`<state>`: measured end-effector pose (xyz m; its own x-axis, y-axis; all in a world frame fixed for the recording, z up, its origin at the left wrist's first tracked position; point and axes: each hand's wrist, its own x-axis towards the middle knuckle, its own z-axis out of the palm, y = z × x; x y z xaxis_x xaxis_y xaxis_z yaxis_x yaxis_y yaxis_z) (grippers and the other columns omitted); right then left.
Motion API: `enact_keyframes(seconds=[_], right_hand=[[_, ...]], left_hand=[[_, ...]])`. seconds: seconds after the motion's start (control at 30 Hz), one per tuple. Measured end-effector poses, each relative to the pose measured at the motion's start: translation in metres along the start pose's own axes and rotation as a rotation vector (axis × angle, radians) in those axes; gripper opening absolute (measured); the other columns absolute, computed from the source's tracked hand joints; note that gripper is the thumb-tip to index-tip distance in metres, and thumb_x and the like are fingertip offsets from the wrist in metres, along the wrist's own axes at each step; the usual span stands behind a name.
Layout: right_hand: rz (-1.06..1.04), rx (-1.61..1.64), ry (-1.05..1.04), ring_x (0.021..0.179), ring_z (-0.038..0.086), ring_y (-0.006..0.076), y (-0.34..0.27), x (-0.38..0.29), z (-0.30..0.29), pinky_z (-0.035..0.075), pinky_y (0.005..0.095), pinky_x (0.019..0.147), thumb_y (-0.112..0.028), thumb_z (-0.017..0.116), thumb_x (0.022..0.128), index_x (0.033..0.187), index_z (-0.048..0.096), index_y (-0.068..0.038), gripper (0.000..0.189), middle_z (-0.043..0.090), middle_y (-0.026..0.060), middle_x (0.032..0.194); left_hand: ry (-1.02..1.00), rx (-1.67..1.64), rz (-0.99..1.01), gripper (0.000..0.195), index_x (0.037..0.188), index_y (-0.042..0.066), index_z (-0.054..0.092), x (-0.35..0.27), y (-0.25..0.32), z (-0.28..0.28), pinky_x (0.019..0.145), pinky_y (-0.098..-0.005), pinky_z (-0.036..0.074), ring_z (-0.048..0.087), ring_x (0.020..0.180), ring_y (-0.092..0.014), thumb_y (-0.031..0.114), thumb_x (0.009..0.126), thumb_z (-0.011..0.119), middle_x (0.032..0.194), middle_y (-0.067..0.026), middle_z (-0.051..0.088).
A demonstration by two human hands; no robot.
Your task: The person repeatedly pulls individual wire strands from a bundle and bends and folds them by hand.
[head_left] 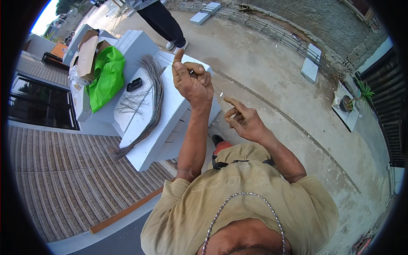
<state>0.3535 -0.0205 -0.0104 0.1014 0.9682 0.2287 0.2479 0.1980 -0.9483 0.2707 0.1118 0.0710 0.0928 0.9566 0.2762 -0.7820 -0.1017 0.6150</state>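
Note:
Thin wire (219, 86) runs between my two hands, in front of my chest. My left hand (193, 79) is raised with its fingers curled on the wire and the index finger pointing up. Lower and to the right, my right hand (244, 120) pinches the wire's other part between thumb and fingers. A long bundle of thin tie wire (156, 95) lies curved on the white blocks (173, 95) to the left of my left hand. Short loose wires (131, 103) and a small black object (134, 84) lie beside the bundle.
A green bag (106, 78) and an open cardboard box (88, 57) rest on the blocks' far side. Beyond them stands another person (162, 24). A long rebar cage (264, 27) lies along the wall over white blocks. A potted plant (346, 104) stands at the right.

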Motion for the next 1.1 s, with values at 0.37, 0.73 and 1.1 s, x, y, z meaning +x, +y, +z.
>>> enact_keyframes(seconds=[0.37,0.73,1.1], right_hand=[[-0.175,-0.919,0.116,0.068,0.061,0.0267,0.038,-0.023,0.015,0.048,0.0343,0.058,-0.011,0.061,0.083,0.107,0.062,-0.01,0.024,0.062,0.0106,0.075],[-0.042,-0.214,-0.368,0.049,0.054,0.0227,-0.024,-0.061,0.039,0.043,0.0308,0.049,-0.011,0.05,0.091,0.111,0.058,-0.001,0.024,0.055,0.0146,0.063],[0.01,-0.216,-0.293,0.047,0.041,0.0113,-0.01,-0.011,0.046,0.039,0.0262,0.048,-0.015,0.046,0.094,0.118,0.056,-0.003,0.029,0.045,0.0051,0.055]], left_hand=[[0.261,0.046,0.428,0.039,0.122,-0.001,0.037,0.021,0.062,-0.054,0.029,-0.0181,0.032,0.036,0.034,-0.007,0.03,0.099,0.034,0.052,-0.004,0.049],[0.428,-0.115,0.345,0.033,0.118,0.003,0.043,0.012,0.108,-0.102,0.027,-0.018,0.027,0.031,0.034,-0.005,0.028,0.099,0.034,0.05,-0.0003,0.044],[0.335,0.064,0.06,0.036,0.121,0.004,0.045,-0.017,0.08,-0.069,0.036,-0.0182,0.032,0.037,0.044,-0.003,0.031,0.098,0.038,0.062,0.0016,0.045]])
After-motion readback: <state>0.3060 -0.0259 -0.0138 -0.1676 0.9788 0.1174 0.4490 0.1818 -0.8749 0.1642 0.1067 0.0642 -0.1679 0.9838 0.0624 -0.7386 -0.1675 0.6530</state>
